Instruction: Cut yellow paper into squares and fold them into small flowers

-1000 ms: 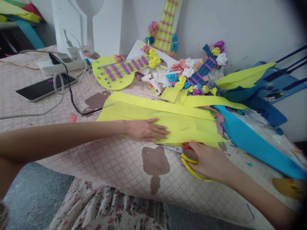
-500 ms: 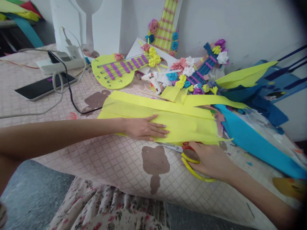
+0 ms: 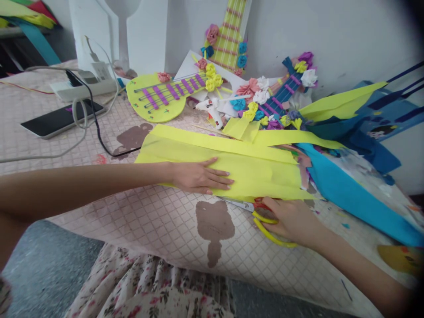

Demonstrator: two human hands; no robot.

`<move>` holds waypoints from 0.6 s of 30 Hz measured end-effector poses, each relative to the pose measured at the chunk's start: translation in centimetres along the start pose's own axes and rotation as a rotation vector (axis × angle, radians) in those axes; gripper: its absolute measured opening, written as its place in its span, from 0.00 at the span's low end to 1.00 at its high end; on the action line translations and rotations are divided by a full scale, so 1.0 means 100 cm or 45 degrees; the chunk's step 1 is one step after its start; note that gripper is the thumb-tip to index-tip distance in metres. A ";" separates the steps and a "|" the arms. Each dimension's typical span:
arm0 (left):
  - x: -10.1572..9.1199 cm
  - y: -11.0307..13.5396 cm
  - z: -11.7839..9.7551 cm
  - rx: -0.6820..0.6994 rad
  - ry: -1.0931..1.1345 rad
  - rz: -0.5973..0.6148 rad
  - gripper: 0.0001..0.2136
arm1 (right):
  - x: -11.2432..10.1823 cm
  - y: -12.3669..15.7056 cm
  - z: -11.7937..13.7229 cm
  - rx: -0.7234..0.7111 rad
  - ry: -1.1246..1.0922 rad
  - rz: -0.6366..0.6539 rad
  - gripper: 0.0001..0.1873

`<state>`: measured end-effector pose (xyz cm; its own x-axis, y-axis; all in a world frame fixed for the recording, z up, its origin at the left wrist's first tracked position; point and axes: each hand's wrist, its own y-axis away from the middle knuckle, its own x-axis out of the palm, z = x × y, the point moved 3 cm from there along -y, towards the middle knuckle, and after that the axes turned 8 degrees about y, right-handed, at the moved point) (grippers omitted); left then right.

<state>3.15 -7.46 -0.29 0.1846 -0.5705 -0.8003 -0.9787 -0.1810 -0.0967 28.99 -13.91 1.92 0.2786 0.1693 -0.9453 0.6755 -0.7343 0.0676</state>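
Note:
A wide yellow sheet [image 3: 258, 170], thin like crepe paper, lies across the middle of the table. My left hand [image 3: 198, 176] rests flat on it with fingers spread. At the sheet's near edge, my right hand [image 3: 294, 221] grips scissors [image 3: 271, 240] with yellow and red handles. The blades point left along that edge, and their tips are partly hidden under the paper. A separate yellow strip [image 3: 215, 142] lies along the far side of the sheet.
Behind the sheet are a white glue gun [image 3: 212, 112], a yellow paper guitar [image 3: 155, 112] and several paper flowers [image 3: 253, 90]. A phone [image 3: 62, 119] and a power strip [image 3: 82, 88] with cables lie left. A blue paper strip [image 3: 351, 194] stretches out at the right.
My right hand and the scissors have shifted very slightly right. The thin point of paper at the sheet's near right corner no longer sticks out. My left hand stays put.

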 end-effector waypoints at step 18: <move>-0.010 0.018 -0.001 -0.035 -0.095 0.021 0.23 | -0.013 -0.005 0.007 0.093 -0.073 0.058 0.18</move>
<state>1.18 -7.28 0.42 0.1600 -0.5128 -0.8434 -0.9786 -0.1943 -0.0675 27.79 -14.27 2.92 0.2672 0.0986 -0.9586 0.6111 -0.7865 0.0894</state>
